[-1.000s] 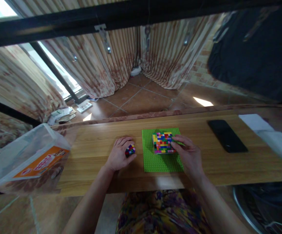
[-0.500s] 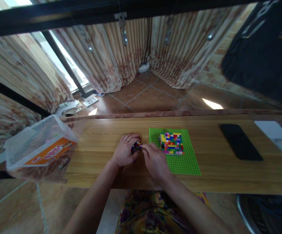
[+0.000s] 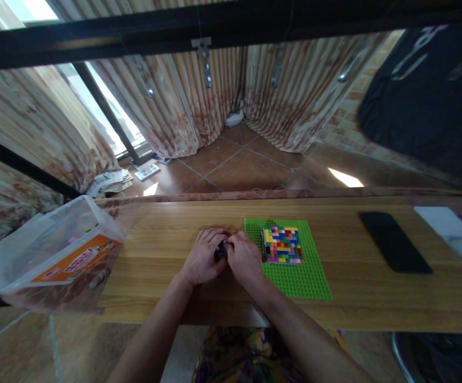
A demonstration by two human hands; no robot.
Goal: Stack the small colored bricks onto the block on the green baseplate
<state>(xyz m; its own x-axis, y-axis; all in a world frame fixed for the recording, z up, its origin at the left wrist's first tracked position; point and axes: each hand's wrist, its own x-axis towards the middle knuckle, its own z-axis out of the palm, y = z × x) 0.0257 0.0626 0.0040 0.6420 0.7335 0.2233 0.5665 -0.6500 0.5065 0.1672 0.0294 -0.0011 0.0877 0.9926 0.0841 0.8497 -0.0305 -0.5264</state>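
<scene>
My left hand is cupped above the wooden table, closed around a small cluster of toy building bricks. Dark bricks show between the fingers; most of the cluster is hidden. My right hand is pinched, its fingertips pressed in at the cluster beside my left hand. What sits between those fingertips is too small to make out. Just right of it lies a green baseplate, and on it stands a block of many-coloured building bricks, stacked in layers.
At the table's left end stands a clear plastic box with an orange label, some bricks inside. A black phone-like slab and a white sheet lie at the right. A dark bar crosses above the far side.
My right hand has moved left and closed in on the bricks, and now covers more of them. The whole view has shifted slightly, with the table lower in the picture.
</scene>
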